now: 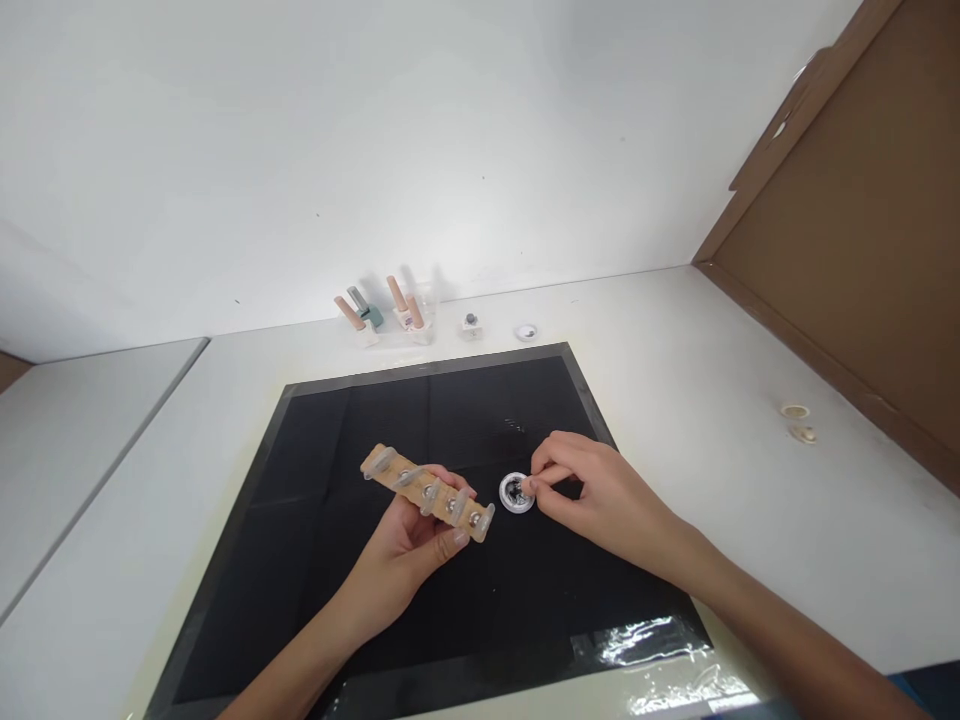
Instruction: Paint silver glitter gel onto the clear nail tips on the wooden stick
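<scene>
Here I see the left hand (pixel 409 548) pinching a wooden strip (pixel 441 499) of nail tips (pixel 430 496) above the black mat (pixel 315 480); probably light and stiff, best held by edges. The right hand (pixel 596 482) pinches a peach brush handle (pixel 553 475) beside a dish (pixel 505 500).

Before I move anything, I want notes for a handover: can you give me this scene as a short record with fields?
Left hand: holds the wooden strip
On the strip: clear tips set across it in a row
Right hand: pinches the pink stick, near end at the dish; contact unclear
Dish: on the black mat, dark stuff inside
Back of table: three pink-capped bottles, a green bottle, a small pot, a white dish
Far right: two small round pieces
</scene>
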Available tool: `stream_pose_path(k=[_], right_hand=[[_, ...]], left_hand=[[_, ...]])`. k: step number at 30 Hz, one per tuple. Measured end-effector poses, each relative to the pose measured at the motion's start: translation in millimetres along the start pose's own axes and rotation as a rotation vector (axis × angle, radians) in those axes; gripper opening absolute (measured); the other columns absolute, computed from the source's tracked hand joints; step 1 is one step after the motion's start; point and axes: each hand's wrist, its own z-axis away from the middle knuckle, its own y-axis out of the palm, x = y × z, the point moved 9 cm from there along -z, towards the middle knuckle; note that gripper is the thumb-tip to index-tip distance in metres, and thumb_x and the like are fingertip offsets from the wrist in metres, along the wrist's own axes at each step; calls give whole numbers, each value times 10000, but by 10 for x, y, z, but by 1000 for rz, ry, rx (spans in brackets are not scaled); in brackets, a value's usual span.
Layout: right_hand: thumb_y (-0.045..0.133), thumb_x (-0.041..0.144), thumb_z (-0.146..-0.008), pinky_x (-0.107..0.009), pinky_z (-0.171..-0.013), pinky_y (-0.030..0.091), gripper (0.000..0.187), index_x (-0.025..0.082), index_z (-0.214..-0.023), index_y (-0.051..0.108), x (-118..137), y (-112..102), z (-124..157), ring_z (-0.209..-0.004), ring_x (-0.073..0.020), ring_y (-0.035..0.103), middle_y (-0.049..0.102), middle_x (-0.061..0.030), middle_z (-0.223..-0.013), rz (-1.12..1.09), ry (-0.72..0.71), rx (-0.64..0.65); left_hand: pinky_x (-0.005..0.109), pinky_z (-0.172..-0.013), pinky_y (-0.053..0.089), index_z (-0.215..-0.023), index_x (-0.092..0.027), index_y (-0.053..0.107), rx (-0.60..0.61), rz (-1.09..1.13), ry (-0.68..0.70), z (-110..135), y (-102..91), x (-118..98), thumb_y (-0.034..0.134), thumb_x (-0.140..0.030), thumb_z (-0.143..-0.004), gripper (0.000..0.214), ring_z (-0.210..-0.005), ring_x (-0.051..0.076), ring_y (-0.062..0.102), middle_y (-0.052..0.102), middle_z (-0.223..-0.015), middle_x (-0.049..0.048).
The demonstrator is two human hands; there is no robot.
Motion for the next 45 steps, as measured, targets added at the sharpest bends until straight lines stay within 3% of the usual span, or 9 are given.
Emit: stream_pose_path(k=[7, 11, 15, 20, 29, 35, 40, 45], right_hand=[[551, 154, -830, -236, -534, 359, 133, 198, -705, 564, -26, 33, -2, -711, -142, 561, 624, 7, -756, -60, 27, 24], [599, 259, -827, -250, -554, 390, 90, 208, -754, 608, -120, -62, -15, -650, -136, 553, 649, 1, -746, -270, 105, -24], [698, 313, -737, -248, -567, 413, 142, 206, -801, 629, -199, -219, -1, -637, -132, 531, 620, 4, -713, -490, 179, -130], [646, 245, -786, -212, -499, 364, 46, 206, -763, 642, -44, -222, 62, -573, -95, 479, 575, 18, -685, -654, 41, -131], [593, 121, -806, -226, -483, 335, 88, 208, -799, 608, 285, -100, 152, -588, -101, 481, 551, 16, -706, -578, -180, -35], [583, 114, -809, -230, -487, 343, 96, 207, -796, 601, 236, -148, 136, -579, -98, 472, 538, 20, -706, -529, -151, -81], [589, 58, -767, -219, -524, 364, 149, 207, -774, 598, 312, -169, 141, -595, -87, 485, 548, 33, -699, -534, -230, -78], [581, 76, -785, -221, -501, 353, 129, 203, -772, 599, 274, -176, 127, -582, -91, 488, 551, 27, -688, -517, -179, -94]], left_hand=[[201, -778, 503, -959, -250, 595, -41, 39, -9, -3, -5, -7, 759, -164, -735, 291, -879, 98, 616, 638, -936, -33], [206, -775, 512, -940, -240, 606, -82, 52, -14, 12, -40, -2, 781, -161, -706, 303, -882, 109, 630, 650, -919, -30], [226, -790, 520, -961, -230, 610, -148, 70, -13, 23, -93, 16, 807, -201, -677, 347, -881, 121, 638, 663, -915, -17], [232, -788, 521, -953, -225, 599, -164, 81, 7, 26, -77, -12, 816, -221, -662, 362, -874, 125, 637, 664, -910, -14], [241, -761, 509, -922, -226, 581, -67, -32, 83, 36, 45, -127, 746, -206, -741, 245, -842, 121, 597, 599, -902, -14], [247, -739, 500, -913, -230, 556, -47, -72, 100, 36, 77, -134, 733, -200, -747, 244, -818, 119, 576, 566, -900, -17], [224, -729, 492, -929, -235, 553, -37, -86, 117, 45, 83, -146, 729, -193, -752, 253, -811, 108, 569, 560, -911, -17], [224, -730, 492, -928, -242, 552, -27, -136, 98, 74, 97, -140, 701, -175, -775, 224, -806, 111, 558, 553, -920, -15]])
